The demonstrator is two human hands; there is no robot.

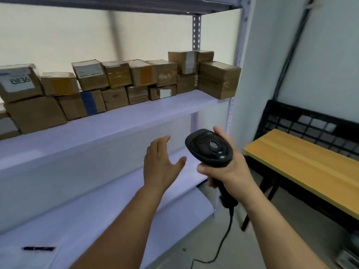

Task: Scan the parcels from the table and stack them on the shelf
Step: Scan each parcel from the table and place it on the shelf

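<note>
Gripping the scanner (209, 147) in the right hand (227, 169), left hand (161, 167) spread and empty, parcels (116, 76) stacked on the shelf (145, 115) beside the table (303, 160) — possibly snagging the trailing cord (227, 232) on a turn and jerking the scanner loose.

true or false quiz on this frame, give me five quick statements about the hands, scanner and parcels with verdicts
1. The right hand grips the scanner by its handle. True.
2. The left hand holds a parcel. False: it is open and holds nothing.
3. The parcels on the shelf lie in a single layer. False: they are stacked at least two high.
4. The labelled parcel near the left end of the top row reads 0836. True.
5. The scanner is cordless. False: a cable runs down from its handle.
</note>
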